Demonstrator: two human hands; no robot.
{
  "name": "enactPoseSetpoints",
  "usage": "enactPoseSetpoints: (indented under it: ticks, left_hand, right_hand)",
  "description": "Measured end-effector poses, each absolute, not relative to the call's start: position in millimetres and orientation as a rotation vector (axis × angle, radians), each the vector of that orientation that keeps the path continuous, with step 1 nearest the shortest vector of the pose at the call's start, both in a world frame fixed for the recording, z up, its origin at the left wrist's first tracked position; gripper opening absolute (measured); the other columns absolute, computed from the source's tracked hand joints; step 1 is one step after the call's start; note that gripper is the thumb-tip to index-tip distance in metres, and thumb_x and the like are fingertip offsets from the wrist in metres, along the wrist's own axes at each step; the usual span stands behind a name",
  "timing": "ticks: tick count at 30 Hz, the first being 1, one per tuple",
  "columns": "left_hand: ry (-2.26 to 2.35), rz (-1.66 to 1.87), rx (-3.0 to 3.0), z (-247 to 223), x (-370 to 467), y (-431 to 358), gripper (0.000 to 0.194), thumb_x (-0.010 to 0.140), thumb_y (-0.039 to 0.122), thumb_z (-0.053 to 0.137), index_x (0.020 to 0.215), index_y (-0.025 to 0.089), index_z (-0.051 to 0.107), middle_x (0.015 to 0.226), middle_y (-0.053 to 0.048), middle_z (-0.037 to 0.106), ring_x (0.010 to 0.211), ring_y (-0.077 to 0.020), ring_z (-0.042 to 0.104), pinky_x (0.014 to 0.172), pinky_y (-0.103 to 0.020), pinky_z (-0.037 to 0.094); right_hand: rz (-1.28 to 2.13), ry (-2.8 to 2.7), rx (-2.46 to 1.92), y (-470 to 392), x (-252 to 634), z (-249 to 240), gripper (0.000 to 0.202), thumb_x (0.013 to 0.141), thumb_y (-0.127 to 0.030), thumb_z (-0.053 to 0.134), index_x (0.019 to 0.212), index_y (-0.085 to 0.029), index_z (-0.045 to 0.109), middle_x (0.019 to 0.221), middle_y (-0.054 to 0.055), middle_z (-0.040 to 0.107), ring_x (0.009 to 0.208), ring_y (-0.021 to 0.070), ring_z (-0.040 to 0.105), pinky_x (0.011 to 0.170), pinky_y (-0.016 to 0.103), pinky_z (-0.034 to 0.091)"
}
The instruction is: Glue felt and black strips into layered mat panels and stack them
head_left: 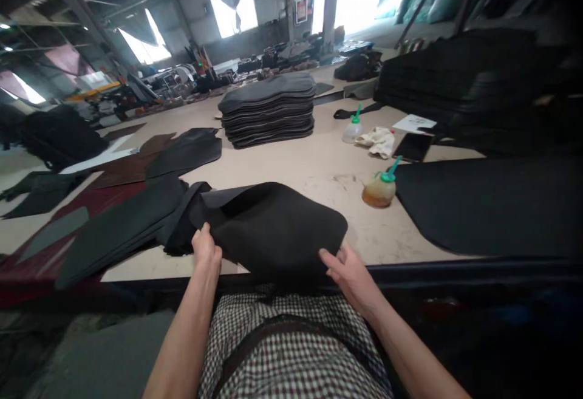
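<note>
A black sheet of flexible material with rounded corners (277, 235) is held up at the table's front edge, its middle bowed. My left hand (206, 247) pinches its left edge, fingers closed, with the fingertips partly hidden. At its right corner my right hand (344, 268) grips it between the thumb on top and fingers underneath. Beside my left hand lies a bunched dark piece (182, 229), next to a fanned pile of black sheets (122, 223). Another large black sheet (492, 204) lies flat to the right.
On the table (282, 165) stand a tall stack of dark sheets (268, 110), a squeeze bottle of amber liquid (380, 190) and a clear bottle (353, 129). Near them are a crumpled white cloth (377, 141) and a dark flat device (412, 146). A large black pile (460, 83) fills the back right.
</note>
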State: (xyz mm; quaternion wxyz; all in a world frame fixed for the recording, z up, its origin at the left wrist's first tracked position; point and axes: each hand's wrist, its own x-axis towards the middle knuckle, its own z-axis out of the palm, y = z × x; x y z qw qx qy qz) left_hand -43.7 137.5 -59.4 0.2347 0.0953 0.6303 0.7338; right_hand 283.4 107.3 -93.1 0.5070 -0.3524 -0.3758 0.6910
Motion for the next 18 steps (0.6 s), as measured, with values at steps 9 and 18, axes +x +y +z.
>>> enactPoseSetpoints:
  ticks: [9,18]
  left_hand:
    - [1.613,1.427,0.367,-72,-41,75,0.031,0.077,0.021,0.082,0.073,0.017,0.052,0.068,-0.003,0.068,0.063,-0.0172,0.07,0.064,-0.031,0.061]
    - [1.721,0.599,1.517,-45,-18,48,0.039,0.094,0.058,0.061,0.084,0.023,0.072,0.073,-0.003,0.071,0.065,-0.0187,0.067,0.064,-0.027,0.052]
  right_hand:
    - [1.035,-1.451,-1.186,209,342,-99,0.058,0.078,-0.038,0.08,0.129,-0.022,0.06,0.126,0.009,0.071,0.116,0.0311,0.068,0.106,0.05,0.053]
    - [0.037,-1.888,-1.555,233,347,-104,0.035,0.093,-0.035,0.065,0.124,-0.017,0.061,0.121,0.018,0.062,0.118,0.0377,0.057,0.1,0.053,0.05]
